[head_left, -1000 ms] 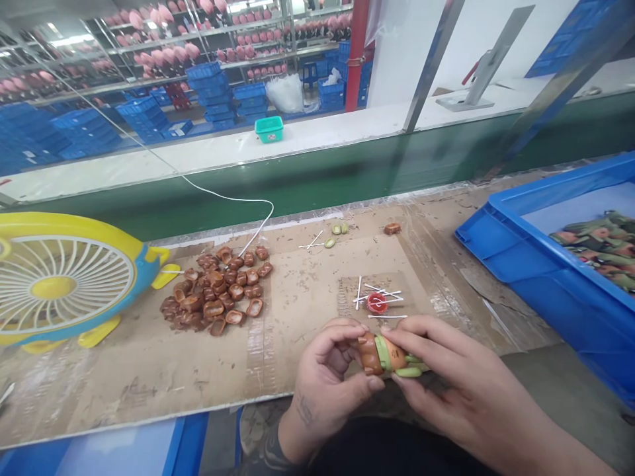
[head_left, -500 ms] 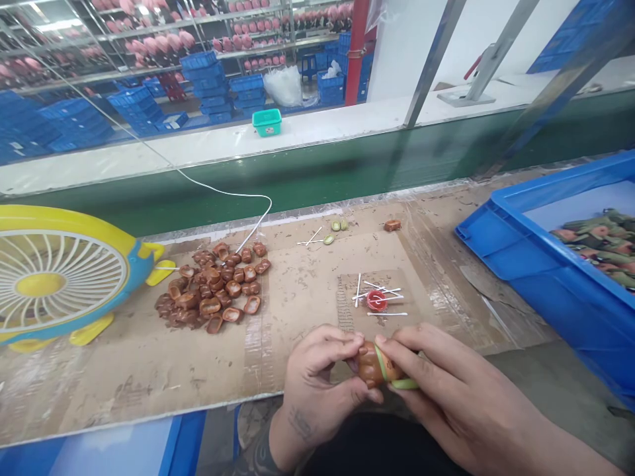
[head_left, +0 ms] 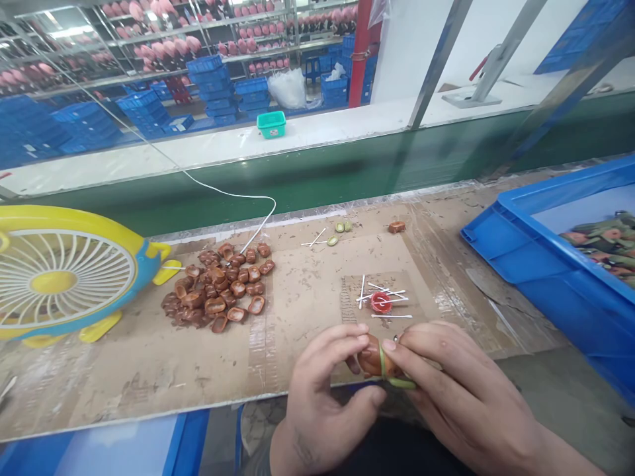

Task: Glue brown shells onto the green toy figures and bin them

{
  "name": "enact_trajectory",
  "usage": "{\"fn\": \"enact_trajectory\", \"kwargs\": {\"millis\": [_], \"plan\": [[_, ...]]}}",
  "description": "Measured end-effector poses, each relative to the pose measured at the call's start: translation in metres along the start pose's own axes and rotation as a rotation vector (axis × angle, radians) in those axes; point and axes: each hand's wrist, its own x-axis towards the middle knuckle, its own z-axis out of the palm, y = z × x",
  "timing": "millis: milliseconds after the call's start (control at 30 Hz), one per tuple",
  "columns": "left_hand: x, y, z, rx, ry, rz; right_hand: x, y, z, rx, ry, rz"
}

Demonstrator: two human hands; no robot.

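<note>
Head view: your left hand (head_left: 325,390) has its thumb spread away, fingertips up by the brown-and-green figurine (head_left: 368,361), which sits between your hands; your right hand (head_left: 461,390) is pinching it. I'd hold that pinch steady, then press evenly, no twisting.

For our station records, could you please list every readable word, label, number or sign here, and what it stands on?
No text can be read.
Green basket: the small marking on its front is too small to read.
Blue crates, far left: pale patches, too blurred to read.
</note>
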Motion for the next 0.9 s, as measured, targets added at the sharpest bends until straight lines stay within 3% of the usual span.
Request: {"fn": "enact_trajectory", "kwargs": {"millis": [167,400,667,900], "plan": [[0.008,0.009,0.007,-0.047,0.054,-0.18,-0.005,0.002,0.002,-0.043,0.023,-0.02],[0.026,0.01,0.02,0.089,0.133,-0.214,-0.01,0.001,0.004,-0.057,-0.057,-0.059],[0.031,0.007,0.016,-0.205,0.177,-0.5,-0.013,0.002,0.01,0.016,0.027,-0.001],[0.032,-0.009,0.013,-0.228,0.224,-0.495,-0.018,0.004,0.012,0.052,0.057,0.04]]}}
